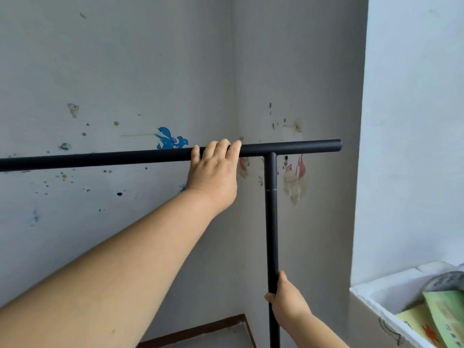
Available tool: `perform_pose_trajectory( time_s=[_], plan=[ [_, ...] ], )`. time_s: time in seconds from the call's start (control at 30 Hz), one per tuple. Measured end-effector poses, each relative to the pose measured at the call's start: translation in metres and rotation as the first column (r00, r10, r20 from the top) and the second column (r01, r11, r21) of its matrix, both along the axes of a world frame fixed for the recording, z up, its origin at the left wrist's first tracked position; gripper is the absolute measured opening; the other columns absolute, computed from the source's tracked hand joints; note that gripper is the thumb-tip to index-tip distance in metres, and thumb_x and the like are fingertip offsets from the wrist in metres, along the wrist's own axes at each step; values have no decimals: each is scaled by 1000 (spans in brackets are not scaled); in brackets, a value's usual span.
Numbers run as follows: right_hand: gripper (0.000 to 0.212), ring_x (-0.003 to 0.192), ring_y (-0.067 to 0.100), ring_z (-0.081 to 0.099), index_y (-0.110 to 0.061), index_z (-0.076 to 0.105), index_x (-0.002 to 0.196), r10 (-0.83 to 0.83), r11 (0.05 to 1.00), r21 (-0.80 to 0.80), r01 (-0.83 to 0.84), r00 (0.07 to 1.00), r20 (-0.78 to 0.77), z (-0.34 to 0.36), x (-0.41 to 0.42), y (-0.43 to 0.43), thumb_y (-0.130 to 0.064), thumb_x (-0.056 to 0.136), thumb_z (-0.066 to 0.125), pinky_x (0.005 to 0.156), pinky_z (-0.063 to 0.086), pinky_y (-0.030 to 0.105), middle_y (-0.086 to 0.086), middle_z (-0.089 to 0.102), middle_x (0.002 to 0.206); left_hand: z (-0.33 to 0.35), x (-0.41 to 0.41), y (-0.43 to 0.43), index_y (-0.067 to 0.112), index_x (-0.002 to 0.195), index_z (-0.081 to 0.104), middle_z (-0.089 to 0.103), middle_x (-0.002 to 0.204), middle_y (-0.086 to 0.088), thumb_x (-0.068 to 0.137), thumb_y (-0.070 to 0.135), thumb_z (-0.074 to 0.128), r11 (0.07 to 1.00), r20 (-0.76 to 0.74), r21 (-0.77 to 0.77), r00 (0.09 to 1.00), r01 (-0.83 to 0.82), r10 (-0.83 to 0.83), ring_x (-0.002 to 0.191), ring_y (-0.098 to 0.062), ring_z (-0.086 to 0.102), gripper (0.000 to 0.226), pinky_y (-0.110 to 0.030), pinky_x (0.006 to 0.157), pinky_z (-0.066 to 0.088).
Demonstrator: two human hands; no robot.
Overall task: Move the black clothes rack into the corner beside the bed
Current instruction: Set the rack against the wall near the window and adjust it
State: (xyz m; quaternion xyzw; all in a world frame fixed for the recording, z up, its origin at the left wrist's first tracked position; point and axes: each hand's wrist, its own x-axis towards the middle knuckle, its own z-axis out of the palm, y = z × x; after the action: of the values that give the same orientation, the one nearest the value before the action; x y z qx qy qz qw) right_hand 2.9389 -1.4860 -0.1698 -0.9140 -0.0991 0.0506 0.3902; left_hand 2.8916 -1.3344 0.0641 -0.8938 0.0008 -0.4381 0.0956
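Step in hand: final positioning of the black clothes rack [272, 222] into the room corner [234, 96]. Judged from the frame, the rack is already close to the corner; transport looks near complete, and fine adjustment remains.

Grip status:
- Left hand [213, 172]: draped over the top rail [100, 159] from the near side, fingers [221, 146] curled over the far side. Clamped on the rail, just left of the T-joint.
- Right hand [286, 300]: wrapped around the upright [271, 234] low down, thumb pointing up along the tube. Closed on the upright.

Rack location w.r.t. grip: rail runs approx. horizontal from the left frame edge to a free end [337, 144] on the right, past the corner line and near the lighter side wall [414, 121]. The upright drops from the T-joint, between both hands, and exits the frame bottom. Rack base not visible.

Surroundings: stickered back wall [100, 71] behind the rail; a white foam box [376, 295] w/ papers at lower right, near the upright. Bed not in view.

Next move calls for: both hands pushing together, rail kept level, upright kept vertical. Check clearance at the free end vs. side wall and at the base vs. the box. Risk: rail end scraping the wall.
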Motion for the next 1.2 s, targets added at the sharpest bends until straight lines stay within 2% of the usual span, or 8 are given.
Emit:
perform_pose_trajectory(
  time_s=[0.27,0.4,0.53,0.63,0.73,0.97,1.07,1.2],
  plan=[
    [53,91,10,53,-15,23,144,29,1000,12,-29,999,-40,2,38,24,-6,95,40,78,43,25,6,59,124,2,29,17,19,148,14,28,149,0,83,15,55,999,-45,-41,999,-32,30,140,-22,19,76,-53,116,11],
    [52,85,12,51,-18,25,143,46,999,31,-45,998,-51,1,58,33,-8,95,42,73,42,27,5,63,118,3,43,24,19,148,13,26,150,0,83,14,54,997,-55,-56,997,-49,46,142,-21,17,77,-52,117,10],
    [57,102,18,60,-17,20,146,73,996,47,-70,995,-66,-4,79,45,-5,95,42,70,42,26,6,63,123,-3,59,31,18,149,11,21,154,-1,84,13,53,993,-60,-82,995,-80,75,145,-23,10,78,-50,117,9],
    [47,86,10,58,-16,28,141,72,992,104,-64,995,-70,-6,98,51,-5,97,39,64,42,18,4,63,113,-10,68,31,17,149,10,10,159,-3,85,13,52,986,-74,-140,994,-90,80,147,-23,1,77,-48,117,9],
    [44,78,8,50,-18,30,139,70,989,133,-62,996,-59,-9,117,59,-7,97,38,74,42,24,5,64,110,-28,77,33,16,149,12,3,161,-6,87,18,52,978,-71,-182,994,-100,88,147,-24,0,73,-48,116,7],
    [41,90,18,56,-19,34,137,26,996,80,-29,999,37,-19,167,86,-17,97,44,84,46,30,5,64,110,-81,115,62,15,147,18,23,155,-9,89,30,52,969,-237,-212,969,-126,74,142,-27,17,69,-47,115,17],
    [46,106,18,56,-24,25,147,47,996,73,-48,999,16,-16,186,99,-18,102,32,96,40,30,2,62,125,-97,144,77,14,146,23,34,150,-9,89,31,52,920,-334,-381,942,-93,-43,137,-28,28,66,-40,111,27],
    [45,96,19,61,-16,36,137,-31,999,46,29,998,49,-11,214,114,-20,95,51,79,47,28,8,64,116,-112,192,97,18,144,29,40,148,-5,90,34,52,751,-423,-657,859,-72,-288,131,-26,41,61,-37,106,37]
  ],
)
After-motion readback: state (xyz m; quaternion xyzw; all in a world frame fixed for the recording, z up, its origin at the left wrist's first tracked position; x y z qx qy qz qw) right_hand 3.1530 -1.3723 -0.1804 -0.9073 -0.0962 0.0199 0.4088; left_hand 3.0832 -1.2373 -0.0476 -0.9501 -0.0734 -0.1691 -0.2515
